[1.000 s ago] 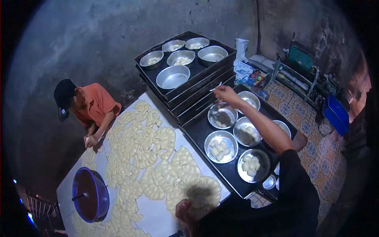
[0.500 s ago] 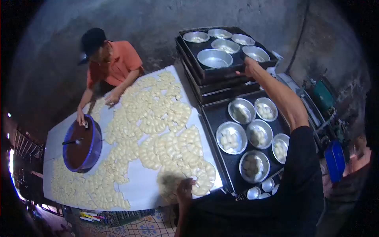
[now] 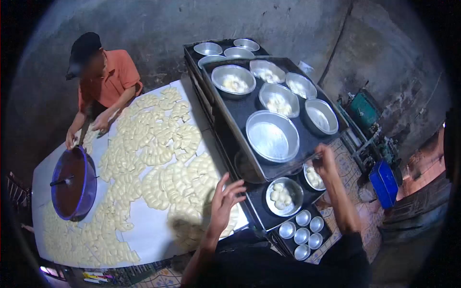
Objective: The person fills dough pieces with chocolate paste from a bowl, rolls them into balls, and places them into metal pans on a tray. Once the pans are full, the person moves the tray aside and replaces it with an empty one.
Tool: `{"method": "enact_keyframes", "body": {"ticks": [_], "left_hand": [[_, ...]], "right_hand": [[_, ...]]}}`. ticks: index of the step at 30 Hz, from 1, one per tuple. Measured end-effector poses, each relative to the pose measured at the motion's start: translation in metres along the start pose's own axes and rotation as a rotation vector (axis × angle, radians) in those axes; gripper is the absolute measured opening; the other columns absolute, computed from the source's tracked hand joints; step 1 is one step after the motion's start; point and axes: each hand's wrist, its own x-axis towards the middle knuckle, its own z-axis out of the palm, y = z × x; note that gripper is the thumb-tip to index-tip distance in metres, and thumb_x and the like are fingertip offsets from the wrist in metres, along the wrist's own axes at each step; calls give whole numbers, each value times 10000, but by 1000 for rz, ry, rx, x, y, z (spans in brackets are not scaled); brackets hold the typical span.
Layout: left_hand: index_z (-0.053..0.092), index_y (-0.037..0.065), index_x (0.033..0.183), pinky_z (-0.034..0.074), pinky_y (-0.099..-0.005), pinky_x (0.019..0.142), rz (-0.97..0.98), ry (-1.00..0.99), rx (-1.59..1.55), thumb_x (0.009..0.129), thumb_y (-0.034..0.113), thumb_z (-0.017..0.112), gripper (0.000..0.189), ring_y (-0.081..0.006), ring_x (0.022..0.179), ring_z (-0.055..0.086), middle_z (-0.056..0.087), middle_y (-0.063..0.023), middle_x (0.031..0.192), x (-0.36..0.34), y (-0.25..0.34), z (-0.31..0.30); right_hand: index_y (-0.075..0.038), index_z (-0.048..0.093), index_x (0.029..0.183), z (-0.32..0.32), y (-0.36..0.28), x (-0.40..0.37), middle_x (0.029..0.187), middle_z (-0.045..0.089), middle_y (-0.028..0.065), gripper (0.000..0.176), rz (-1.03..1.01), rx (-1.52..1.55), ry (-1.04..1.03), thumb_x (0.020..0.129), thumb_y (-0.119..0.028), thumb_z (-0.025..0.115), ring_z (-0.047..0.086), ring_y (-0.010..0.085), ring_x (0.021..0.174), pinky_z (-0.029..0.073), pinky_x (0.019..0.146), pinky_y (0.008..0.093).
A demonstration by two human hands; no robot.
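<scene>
My right hand (image 3: pixel 327 162) is closed on the near edge of a black baking tray (image 3: pixel 229 111), close to its right corner. The tray sits tilted and off-line above the stack, holding several round metal pans. Most of these pans have pale dough pieces in them; the nearest round pan (image 3: pixel 272 136) shows a bare bottom. My left hand (image 3: pixel 225 201) is raised with its fingers spread, just left of the tray's near corner. It appears to hold nothing. Below it lie rows of shaped dough (image 3: pixel 177 185) on the white table (image 3: pixel 144 235).
A co-worker (image 3: pixel 113 77) in an orange shirt works across the table beside a purple tub (image 3: pixel 88 192) of brown liquid. More pans stand on a tray behind (image 3: pixel 207 49). Under the held tray, a lower pan (image 3: pixel 284 196) holds dough balls. Small metal cups (image 3: pixel 301 235) sit below.
My right hand has drawn the top tray toward me, over the lower pans, uncovering another tray of pans behind. My left hand has risen from the dough and spread its fingers.
</scene>
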Motion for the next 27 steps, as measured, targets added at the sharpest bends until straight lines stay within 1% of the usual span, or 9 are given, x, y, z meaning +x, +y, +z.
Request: {"method": "enact_keyframes", "body": {"ticks": [2, 4, 9, 14, 17, 20, 22, 24, 27], "left_hand": [[27, 140, 1488, 350, -517, 993, -144, 79, -104, 916, 331, 558, 803, -330, 1253, 392, 317, -245, 1398, 10, 5, 22], [43, 71, 1479, 398, -300, 950, -101, 31, -179, 841, 158, 681, 907, -204, 1174, 458, 411, -169, 1350, 20, 7, 48], [211, -1, 1442, 428, -261, 924, -39, 75, -79, 713, -152, 563, 824, -147, 1088, 525, 489, -89, 1275, -12, -27, 70], [245, -32, 1420, 417, -272, 939, -125, 44, 150, 781, -55, 580, 722, -164, 1116, 515, 513, -110, 1265, -19, -77, 36], [281, -41, 1405, 338, -313, 1021, -312, -10, 352, 832, 149, 656, 710, -229, 1239, 435, 414, -196, 1389, -11, -29, 35], [322, -31, 1391, 278, -349, 1068, 49, 75, 990, 862, 203, 622, 651, -298, 1323, 345, 376, -231, 1406, -31, 44, 31], [359, -26, 1372, 313, -361, 1048, 109, 173, 768, 862, 187, 616, 609, -288, 1284, 399, 411, -220, 1376, -53, 66, -2], [435, -9, 1316, 428, -326, 926, 117, 323, 584, 872, 32, 556, 463, -196, 1094, 552, 546, -155, 1225, -86, 74, -42], [544, -8, 1157, 474, -291, 840, 194, 697, 526, 870, -16, 529, 287, -176, 983, 603, 600, -130, 1107, -151, 40, -124]], "right_hand": [[-98, 508, 640, -19, 12, -45, 580, 457, 21, 55, 38, -24, 260, 692, -88, 492, 512, 200, 554, 509, 578, 363], [-33, 514, 922, -38, 23, -92, 742, 510, 67, 263, -62, -36, 313, 659, -17, 515, 538, 209, 618, 509, 570, 337], [-52, 477, 961, -74, 62, -142, 680, 511, 52, 299, -139, 46, 510, 669, 8, 501, 528, 199, 611, 483, 646, 330], [-78, 456, 1002, -175, 156, -130, 782, 524, 63, 310, -153, -117, 461, 709, 3, 515, 534, 188, 613, 485, 660, 338], [-26, 496, 1086, -85, 76, -164, 931, 554, 94, 312, 50, -456, 537, 793, -111, 562, 565, 194, 772, 486, 729, 326], [17, 497, 1167, -124, 77, -159, 1055, 577, 154, 417, -82, -1141, 413, 838, -219, 594, 574, 217, 928, 472, 800, 322], [2, 503, 1195, -66, 50, -182, 1101, 574, 156, 393, -265, -1562, 484, 854, -176, 583, 559, 226, 980, 448, 856, 325], [-13, 509, 1223, 2, 30, -204, 1147, 571, 158, 377, -604, -1286, 426, 871, -132, 572, 545, 234, 1033, 423, 913, 327], [-17, 560, 955, 66, 95, -196, 894, 597, 81, 149, -768, -590, -148, 839, -107, 589, 573, 174, 793, 468, 746, 306]]}}
